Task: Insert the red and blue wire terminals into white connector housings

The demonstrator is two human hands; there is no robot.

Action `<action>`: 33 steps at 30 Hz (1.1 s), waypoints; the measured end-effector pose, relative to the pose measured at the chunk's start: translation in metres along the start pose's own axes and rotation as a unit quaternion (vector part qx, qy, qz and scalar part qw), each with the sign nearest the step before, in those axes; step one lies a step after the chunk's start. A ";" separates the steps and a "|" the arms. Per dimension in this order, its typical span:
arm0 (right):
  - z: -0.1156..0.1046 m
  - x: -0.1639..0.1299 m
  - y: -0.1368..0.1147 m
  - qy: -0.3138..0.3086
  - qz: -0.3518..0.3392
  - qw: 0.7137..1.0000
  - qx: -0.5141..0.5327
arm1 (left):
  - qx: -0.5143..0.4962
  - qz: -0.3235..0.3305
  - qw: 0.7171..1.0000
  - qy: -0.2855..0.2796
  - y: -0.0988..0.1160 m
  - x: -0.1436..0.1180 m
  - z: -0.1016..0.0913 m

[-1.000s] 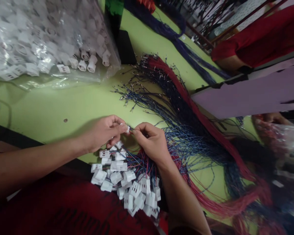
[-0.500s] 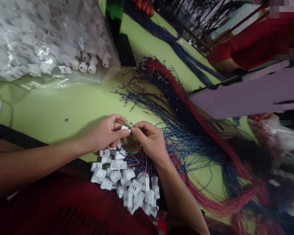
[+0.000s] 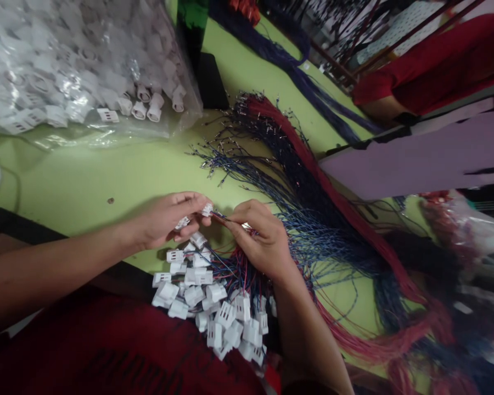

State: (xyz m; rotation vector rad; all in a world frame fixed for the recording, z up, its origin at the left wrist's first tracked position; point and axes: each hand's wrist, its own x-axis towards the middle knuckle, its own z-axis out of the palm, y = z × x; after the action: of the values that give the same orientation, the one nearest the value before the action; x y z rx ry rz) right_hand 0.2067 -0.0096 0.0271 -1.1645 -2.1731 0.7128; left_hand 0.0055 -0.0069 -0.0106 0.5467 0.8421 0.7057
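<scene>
Between the thumb and fingers of my left hand (image 3: 170, 216) is a small white connector housing (image 3: 207, 209). A second white housing (image 3: 181, 223) shows under the palm of the same hand. My right hand (image 3: 261, 233) pinches thin wires (image 3: 221, 216) that run to the held housing's end; how deep they sit in it is too small to tell. Just below both hands lies a pile of white connector housings (image 3: 197, 277) with red and blue wires attached. To the right of my right hand spreads a bundle of blue wires (image 3: 313, 233) with metal-tipped ends.
A clear plastic bag (image 3: 86, 71) of loose white housings fills the back left of the green table (image 3: 66, 181). Red wires (image 3: 296, 137) run diagonally beyond my hands. A person in a red sleeve (image 3: 428, 66) is at the back right, behind a purple panel (image 3: 420, 159).
The connector housing has turned in my left hand so its end faces the wires. My right hand has drawn slightly right, away from the left, with the wires pinched between.
</scene>
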 end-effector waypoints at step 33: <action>0.012 -0.003 -0.004 0.012 0.076 0.996 0.035 | 0.151 -0.038 0.988 0.003 0.007 -0.006 0.008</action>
State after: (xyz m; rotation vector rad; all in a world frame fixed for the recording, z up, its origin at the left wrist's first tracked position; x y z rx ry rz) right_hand 0.1977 -0.0166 0.0209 -1.3060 -2.0394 0.8279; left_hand 0.0068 -0.0081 0.0014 0.7790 0.9780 0.5136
